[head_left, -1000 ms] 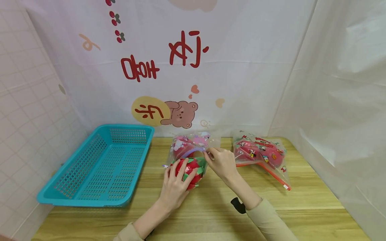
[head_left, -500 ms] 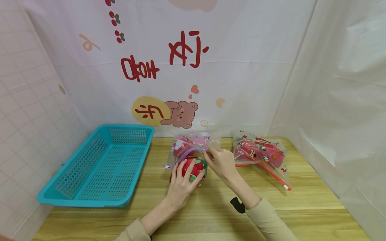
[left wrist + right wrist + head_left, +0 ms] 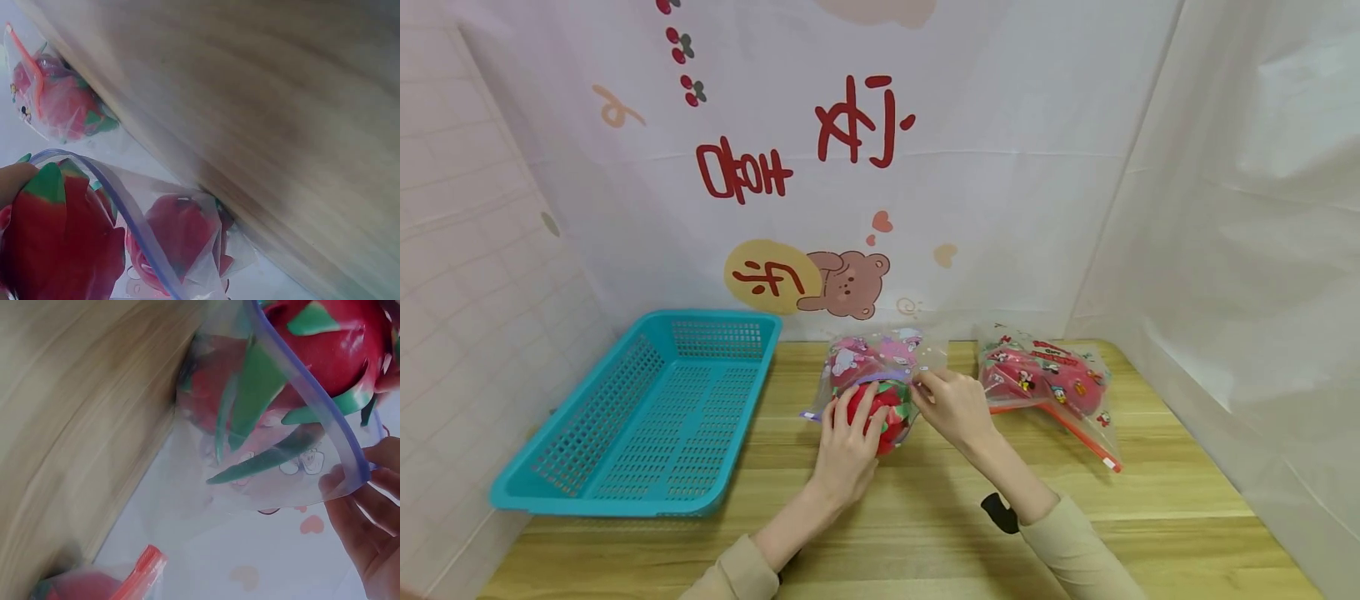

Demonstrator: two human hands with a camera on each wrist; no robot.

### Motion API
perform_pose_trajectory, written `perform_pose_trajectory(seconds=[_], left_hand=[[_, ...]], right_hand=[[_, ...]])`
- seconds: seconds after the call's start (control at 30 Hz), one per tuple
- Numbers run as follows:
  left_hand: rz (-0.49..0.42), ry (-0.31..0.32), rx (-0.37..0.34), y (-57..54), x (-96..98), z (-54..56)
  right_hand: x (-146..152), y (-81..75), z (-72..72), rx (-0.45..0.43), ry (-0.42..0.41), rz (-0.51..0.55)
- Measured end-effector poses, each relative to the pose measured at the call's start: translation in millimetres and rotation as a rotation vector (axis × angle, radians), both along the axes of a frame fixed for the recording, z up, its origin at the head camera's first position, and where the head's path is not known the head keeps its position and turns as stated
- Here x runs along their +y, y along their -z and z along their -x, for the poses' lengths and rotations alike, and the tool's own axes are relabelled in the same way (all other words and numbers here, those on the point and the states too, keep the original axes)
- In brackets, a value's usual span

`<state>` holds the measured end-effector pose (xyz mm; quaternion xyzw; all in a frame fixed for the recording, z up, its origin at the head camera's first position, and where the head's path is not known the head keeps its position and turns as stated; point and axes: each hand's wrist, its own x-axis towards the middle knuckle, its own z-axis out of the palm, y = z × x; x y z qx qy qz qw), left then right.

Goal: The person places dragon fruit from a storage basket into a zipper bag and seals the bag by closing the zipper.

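Note:
My left hand (image 3: 846, 454) grips a red dragon fruit (image 3: 895, 417) with green-tipped scales, fingers spread over its top. The fruit is partly inside the mouth of a clear zip bag (image 3: 891, 346) printed with pink and white figures. With thumb and fingertips, my right hand (image 3: 955, 412) pinches the right end of the bag's purple zip edge (image 3: 312, 394). In the right wrist view, long green scales show through the plastic. Another dragon fruit (image 3: 178, 231) lies deeper in that bag.
To the right lies a second clear bag (image 3: 1052, 379) with a red zip strip (image 3: 1078, 433) and dragon fruits inside. A blue plastic basket (image 3: 715, 450) stands at the left on the wooden table (image 3: 925, 533). A white printed cloth (image 3: 1000, 208) hangs behind.
My left hand has pushed the dragon fruit away from me, further into the bag's mouth. My right hand keeps its pinch on the zip edge with little movement.

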<state>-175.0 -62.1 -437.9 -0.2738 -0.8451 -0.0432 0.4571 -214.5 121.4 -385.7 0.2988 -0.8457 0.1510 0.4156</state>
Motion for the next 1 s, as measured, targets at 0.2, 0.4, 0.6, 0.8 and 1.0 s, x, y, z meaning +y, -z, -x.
perform_pose_trajectory(seconds=[0.2,0.4,0.6,0.8,1.0], left_hand=[[-0.055,-0.008,-0.044,-2.1,1.2,4.1],[-0.102,-0.033,-0.088,-2.7,5.9,3.9],[-0.026,-0.086,-0.044,1.9,8.8,4.8],[0.148,-0.147,0.079,8.7,14.6,3.2],[0.267,-0.135,0.089,15.2,21.1,1.2]], right_hand=[[3.5,1.5,-5.8,0.003,-0.023,-0.056],[4.5,0.6,-11.2,-0.016,-0.037,-0.092],[2.7,0.4,-10.0,-0.035,-0.023,-0.062],[-1.3,-1.4,-4.2,-0.096,-0.001,0.014],[-2.3,-2.2,2.5,-0.114,0.017,0.039]])
